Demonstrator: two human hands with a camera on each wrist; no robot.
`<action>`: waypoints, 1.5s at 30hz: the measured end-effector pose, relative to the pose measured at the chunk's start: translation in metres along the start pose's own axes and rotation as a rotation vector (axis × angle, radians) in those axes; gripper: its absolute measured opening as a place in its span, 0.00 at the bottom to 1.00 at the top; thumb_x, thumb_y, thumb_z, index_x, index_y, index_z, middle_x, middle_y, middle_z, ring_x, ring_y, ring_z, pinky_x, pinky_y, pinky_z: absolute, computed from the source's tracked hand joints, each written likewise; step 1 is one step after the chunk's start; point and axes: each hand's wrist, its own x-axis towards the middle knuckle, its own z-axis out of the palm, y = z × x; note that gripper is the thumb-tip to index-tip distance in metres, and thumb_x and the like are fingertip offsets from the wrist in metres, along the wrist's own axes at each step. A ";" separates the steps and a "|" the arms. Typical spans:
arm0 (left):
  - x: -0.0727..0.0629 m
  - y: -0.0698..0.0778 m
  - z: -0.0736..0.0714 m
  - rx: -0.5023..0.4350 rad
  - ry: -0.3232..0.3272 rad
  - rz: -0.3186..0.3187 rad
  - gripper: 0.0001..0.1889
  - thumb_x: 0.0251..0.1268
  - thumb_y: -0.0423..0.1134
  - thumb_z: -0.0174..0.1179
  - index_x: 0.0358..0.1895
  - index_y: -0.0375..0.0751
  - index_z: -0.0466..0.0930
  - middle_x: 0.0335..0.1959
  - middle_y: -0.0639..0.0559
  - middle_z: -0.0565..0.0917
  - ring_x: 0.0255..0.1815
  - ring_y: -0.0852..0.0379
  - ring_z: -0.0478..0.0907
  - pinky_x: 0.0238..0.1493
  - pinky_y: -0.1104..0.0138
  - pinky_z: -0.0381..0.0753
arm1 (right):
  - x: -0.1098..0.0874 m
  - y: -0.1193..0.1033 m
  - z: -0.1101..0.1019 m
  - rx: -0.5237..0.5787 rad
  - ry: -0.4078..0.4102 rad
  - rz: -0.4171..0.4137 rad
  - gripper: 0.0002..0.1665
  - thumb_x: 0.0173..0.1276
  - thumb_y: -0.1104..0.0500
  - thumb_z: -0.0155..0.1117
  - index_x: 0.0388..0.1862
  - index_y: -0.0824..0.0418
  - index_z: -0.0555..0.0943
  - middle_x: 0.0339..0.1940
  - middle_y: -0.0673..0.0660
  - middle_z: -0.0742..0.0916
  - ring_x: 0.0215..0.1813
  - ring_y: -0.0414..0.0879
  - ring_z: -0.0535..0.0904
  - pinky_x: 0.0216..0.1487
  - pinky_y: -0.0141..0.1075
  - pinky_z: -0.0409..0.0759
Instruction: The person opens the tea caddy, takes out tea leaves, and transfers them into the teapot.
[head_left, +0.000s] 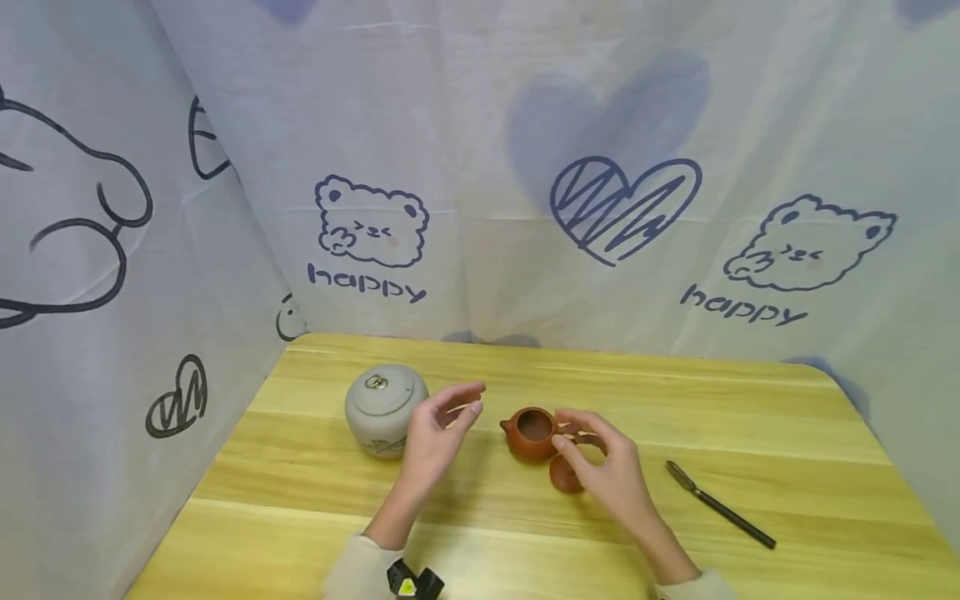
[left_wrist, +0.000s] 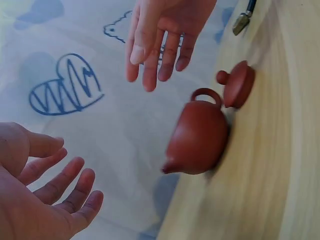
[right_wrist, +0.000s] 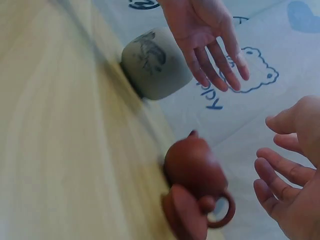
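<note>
A small reddish-brown clay teapot (head_left: 531, 435) stands lidless on the wooden table, its spout toward the left and its loop handle (left_wrist: 207, 95) toward the right. Its round lid (head_left: 566, 474) lies beside it on the table, knob up, as the left wrist view (left_wrist: 240, 85) also has it. My right hand (head_left: 606, 462) hovers over the handle side with loosely bent fingers and nothing in them. To the left of the teapot, my left hand (head_left: 437, 433) is raised in the air, fingers relaxed and holding nothing, near the grey lidded jar (head_left: 386, 412).
A dark-handled tool (head_left: 720, 504) with a metal tip lies to the right on the table (head_left: 810, 433). White cloth (head_left: 480, 167) printed with bears and hearts hangs behind the table and along its left side.
</note>
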 end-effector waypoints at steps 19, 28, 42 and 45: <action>0.005 0.031 -0.074 0.288 0.163 0.207 0.16 0.67 0.25 0.66 0.57 0.33 0.84 0.54 0.45 0.87 0.56 0.50 0.83 0.62 0.60 0.81 | 0.038 -0.020 0.055 0.140 -0.110 0.047 0.24 0.71 0.58 0.72 0.65 0.51 0.80 0.59 0.51 0.84 0.56 0.51 0.81 0.58 0.49 0.84; 0.009 0.023 -0.102 0.504 0.238 0.239 0.14 0.66 0.26 0.68 0.54 0.33 0.86 0.52 0.42 0.88 0.58 0.44 0.82 0.66 0.58 0.77 | 0.044 -0.026 0.084 0.199 -0.151 0.069 0.28 0.71 0.55 0.72 0.68 0.48 0.77 0.65 0.49 0.81 0.61 0.50 0.79 0.62 0.53 0.81; 0.013 0.008 -0.125 0.610 0.156 0.107 0.16 0.68 0.27 0.67 0.58 0.31 0.84 0.58 0.36 0.84 0.65 0.37 0.77 0.69 0.46 0.74 | 0.052 -0.023 0.129 0.296 -0.115 0.114 0.31 0.67 0.67 0.73 0.69 0.62 0.76 0.65 0.62 0.81 0.62 0.62 0.78 0.64 0.62 0.77; 0.013 0.005 -0.127 0.629 0.137 0.089 0.16 0.67 0.27 0.67 0.57 0.31 0.85 0.57 0.36 0.85 0.65 0.36 0.78 0.68 0.46 0.75 | 0.052 -0.023 0.138 0.312 -0.112 0.128 0.32 0.67 0.66 0.73 0.69 0.62 0.76 0.66 0.62 0.80 0.63 0.63 0.77 0.65 0.61 0.77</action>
